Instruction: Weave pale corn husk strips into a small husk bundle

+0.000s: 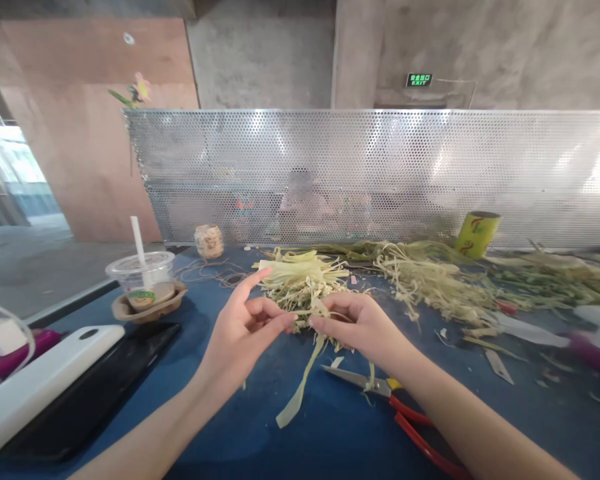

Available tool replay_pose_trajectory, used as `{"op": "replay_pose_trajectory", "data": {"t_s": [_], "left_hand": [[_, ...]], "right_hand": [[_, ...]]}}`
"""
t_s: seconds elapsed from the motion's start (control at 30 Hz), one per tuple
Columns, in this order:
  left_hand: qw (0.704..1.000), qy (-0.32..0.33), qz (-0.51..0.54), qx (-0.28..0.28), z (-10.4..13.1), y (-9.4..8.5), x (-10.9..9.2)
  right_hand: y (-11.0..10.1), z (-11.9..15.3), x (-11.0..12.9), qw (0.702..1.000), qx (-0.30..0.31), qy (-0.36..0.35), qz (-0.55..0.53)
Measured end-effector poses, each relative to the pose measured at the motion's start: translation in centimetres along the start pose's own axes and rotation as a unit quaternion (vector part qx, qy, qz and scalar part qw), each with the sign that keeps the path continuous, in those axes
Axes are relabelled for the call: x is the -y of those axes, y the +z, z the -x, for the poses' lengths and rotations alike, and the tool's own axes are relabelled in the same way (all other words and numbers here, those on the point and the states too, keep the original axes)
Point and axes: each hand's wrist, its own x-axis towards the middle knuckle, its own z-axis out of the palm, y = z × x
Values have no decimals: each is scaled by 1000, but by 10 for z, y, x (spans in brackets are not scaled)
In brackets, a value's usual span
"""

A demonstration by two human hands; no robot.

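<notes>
Near the middle of the blue table lies a bundle of pale green plant strips (300, 272), with knotted, frayed pieces at its near side. My left hand (253, 323) pinches a thin strand between thumb and fingertips, its index finger raised. Close to its right, my right hand (353, 323) pinches the strip material at the bundle's near edge. One loose strip (300, 393) hangs down toward me below the hands. Scissors with red handles (413, 413) lie partly under my right forearm, their blades pointing left.
On the left are a plastic cup (147, 283) in a cardboard holder, a white power bank (45, 387) and a black phone (90, 393). More strips (425, 280), a yellow-green roll (477, 235) and a small blade (499, 367) lie right. A perforated metal screen (405, 173) stands behind.
</notes>
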Motion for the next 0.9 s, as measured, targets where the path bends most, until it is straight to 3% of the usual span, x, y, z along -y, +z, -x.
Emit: {"op": "replay_pose_trajectory", "data": {"t_s": [0.13, 0.33, 0.57, 0.77, 0.9], "left_hand": [[1000, -4, -3, 31, -2, -2, 2], [990, -27, 97, 98, 0, 6, 16], [988, -60, 103, 94, -4, 7, 16], [993, -52, 90, 62, -1, 8, 8], [995, -57, 65, 50, 0, 9, 10]], "right_hand": [[-1, 1, 3, 997, 64, 33, -32], [1, 9, 11, 989, 121, 66, -54], [4, 11, 9, 991, 130, 3, 38], [-2, 7, 4, 995, 89, 31, 22], [-2, 9, 6, 991, 121, 30, 45]]}}
